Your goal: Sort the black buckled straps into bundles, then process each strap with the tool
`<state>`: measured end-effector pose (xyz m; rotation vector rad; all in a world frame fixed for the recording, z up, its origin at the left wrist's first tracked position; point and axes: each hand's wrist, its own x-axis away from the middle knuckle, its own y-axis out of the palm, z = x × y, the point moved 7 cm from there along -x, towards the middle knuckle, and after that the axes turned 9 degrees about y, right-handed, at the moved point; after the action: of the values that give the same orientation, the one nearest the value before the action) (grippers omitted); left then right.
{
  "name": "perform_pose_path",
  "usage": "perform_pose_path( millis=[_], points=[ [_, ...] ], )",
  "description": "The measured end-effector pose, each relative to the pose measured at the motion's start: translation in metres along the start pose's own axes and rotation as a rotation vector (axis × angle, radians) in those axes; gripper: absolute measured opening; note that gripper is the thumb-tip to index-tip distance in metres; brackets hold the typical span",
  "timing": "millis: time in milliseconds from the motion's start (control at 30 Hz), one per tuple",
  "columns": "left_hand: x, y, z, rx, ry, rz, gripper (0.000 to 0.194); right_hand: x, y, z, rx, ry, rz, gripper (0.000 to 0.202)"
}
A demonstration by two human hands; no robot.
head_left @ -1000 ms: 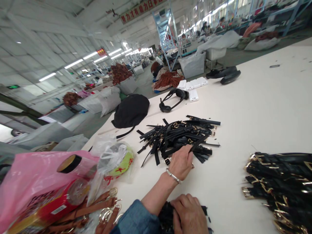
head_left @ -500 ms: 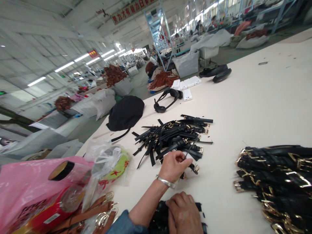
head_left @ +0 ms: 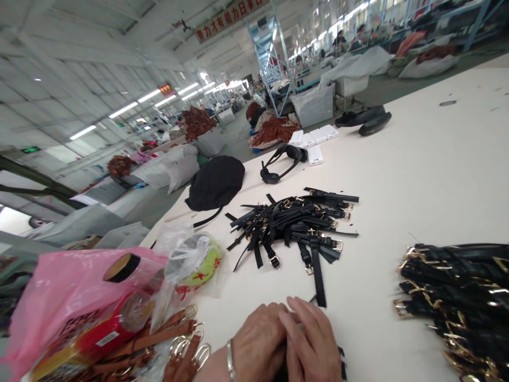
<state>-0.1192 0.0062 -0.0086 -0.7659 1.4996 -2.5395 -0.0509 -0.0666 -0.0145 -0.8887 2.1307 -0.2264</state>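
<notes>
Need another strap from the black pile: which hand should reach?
Probably left. The left hand sits on the pile's side; the right hand rests over the small black bundle. The strap pile lies ahead.

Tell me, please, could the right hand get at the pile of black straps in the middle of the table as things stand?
Probably yes: the right hand lies just below the strap pile, with only bare table and one loose strap between.

a red banner [head_left: 230, 15] hung under the roof carries yellow chinese characters, partly legible: "努力才有能力". a green-yellow lid [head_left: 202, 265] inside a clear bag bears red characters, not legible. the label on a red tin [head_left: 95, 334] is too blurred to read.
</notes>
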Motion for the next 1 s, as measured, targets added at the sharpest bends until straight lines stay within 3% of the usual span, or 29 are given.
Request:
perform_pose_path(
  millis=[100,167,233,400,533,700,800,867,933,1000],
  points=[
    [-0.003,-0.018,-0.01,0.298,-0.02,0.142,0.033,0.006,0.018,0.015,0.112,0.154,-0.224,0.044],
    [-0.01,-0.035,-0.037,0.323,-0.203,0.28,0.033,0.01,0.025,0.021,0.127,0.241,-0.308,0.037],
    [-0.022,-0.047,-0.063,0.176,-0.389,0.367,0.034,0.014,0.029,0.022,0.145,0.278,-0.337,0.028],
    [-0.057,-0.039,-0.088,0.076,-0.565,0.422,0.034,0.019,0.036,0.025,0.162,0.28,-0.382,0.021],
    [-0.057,-0.03,-0.094,0.209,-0.616,0.469,0.025,0.02,0.038,0.027,0.152,0.296,-0.397,0.02],
    [-0.033,-0.012,-0.078,0.595,-0.554,0.397,0.027,0.017,0.036,0.025,0.146,0.314,-0.371,0.018],
    [-0.025,-0.006,-0.05,0.848,-0.423,0.375,0.044,0.015,0.034,0.024,0.126,0.316,-0.368,0.014],
    [-0.032,-0.013,-0.029,0.956,-0.278,0.392,0.046,0.015,0.034,0.023,0.126,0.312,-0.372,0.013],
    [-0.048,-0.03,-0.014,0.808,-0.147,0.44,0.038,0.015,0.034,0.024,0.141,0.307,-0.373,0.014],
    [-0.069,-0.05,-0.003,0.369,-0.069,0.49,0.041,0.017,0.034,0.025,0.155,0.301,-0.376,0.015]
  ],
)
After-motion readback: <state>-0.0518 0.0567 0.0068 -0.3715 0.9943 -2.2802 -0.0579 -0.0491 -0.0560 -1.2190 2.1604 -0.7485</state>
